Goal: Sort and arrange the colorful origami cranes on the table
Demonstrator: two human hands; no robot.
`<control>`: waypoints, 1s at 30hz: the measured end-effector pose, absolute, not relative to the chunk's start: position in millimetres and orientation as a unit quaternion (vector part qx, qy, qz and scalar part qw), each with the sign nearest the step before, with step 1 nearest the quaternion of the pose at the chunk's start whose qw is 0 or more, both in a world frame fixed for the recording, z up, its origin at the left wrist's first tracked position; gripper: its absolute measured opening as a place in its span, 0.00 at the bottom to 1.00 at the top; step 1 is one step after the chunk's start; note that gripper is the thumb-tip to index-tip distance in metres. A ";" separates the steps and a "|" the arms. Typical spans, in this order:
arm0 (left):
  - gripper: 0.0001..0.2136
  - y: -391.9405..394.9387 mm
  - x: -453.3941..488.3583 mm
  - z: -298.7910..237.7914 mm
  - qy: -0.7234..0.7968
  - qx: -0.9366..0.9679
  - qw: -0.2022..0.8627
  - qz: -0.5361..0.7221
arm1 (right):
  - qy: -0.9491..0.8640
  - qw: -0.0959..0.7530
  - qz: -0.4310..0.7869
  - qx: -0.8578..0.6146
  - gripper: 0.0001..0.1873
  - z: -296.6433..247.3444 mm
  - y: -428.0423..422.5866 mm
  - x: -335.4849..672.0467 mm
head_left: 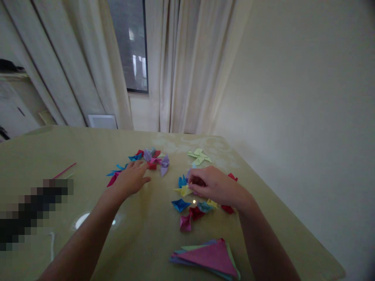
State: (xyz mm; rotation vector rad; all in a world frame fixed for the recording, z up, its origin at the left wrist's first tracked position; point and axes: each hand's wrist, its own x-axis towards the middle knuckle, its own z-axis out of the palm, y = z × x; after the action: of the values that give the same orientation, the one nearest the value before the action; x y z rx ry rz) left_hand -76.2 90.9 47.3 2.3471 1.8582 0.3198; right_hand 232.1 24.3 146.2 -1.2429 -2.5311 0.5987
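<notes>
Paper shapes [181,205] dot a glossy table [140,242] near curtains [202,58]

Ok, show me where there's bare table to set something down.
Bare table lies between the left forearm and the paper stack, and right of the right forearm. It's crowded beyond the left hand and around the right hand, among folded paper pieces.

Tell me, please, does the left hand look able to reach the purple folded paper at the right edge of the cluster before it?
Probably yes: the left hand is close by with its fingers apparently free, and nothing seems to block a sideways reach to the purple folded paper.
</notes>
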 end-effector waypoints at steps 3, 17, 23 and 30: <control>0.24 103.0 -115.5 31.7 0.747 0.664 0.039 0.010 | -0.869 0.101 0.209 -0.437 0.05 150.0 21.5 238.4; 0.19 98.4 -104.2 75.7 0.529 0.761 0.263 0.267 | -0.860 0.209 0.162 -0.436 0.11 153.4 24.6 231.9; 0.24 63.8 -58.4 109.2 0.373 0.724 0.458 0.355 | -0.802 0.355 0.186 -0.443 0.12 142.2 36.5 223.1; 0.17 42.6 -21.5 114.9 0.257 0.693 0.568 0.362 | -0.767 0.390 0.350 -0.369 0.13 127.2 49.9 216.9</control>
State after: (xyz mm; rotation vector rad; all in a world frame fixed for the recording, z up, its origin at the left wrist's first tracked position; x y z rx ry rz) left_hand -21.5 42.6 114.9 1.6268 0.6030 0.8507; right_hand 216.9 49.9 127.2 -0.9378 -1.9504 0.8893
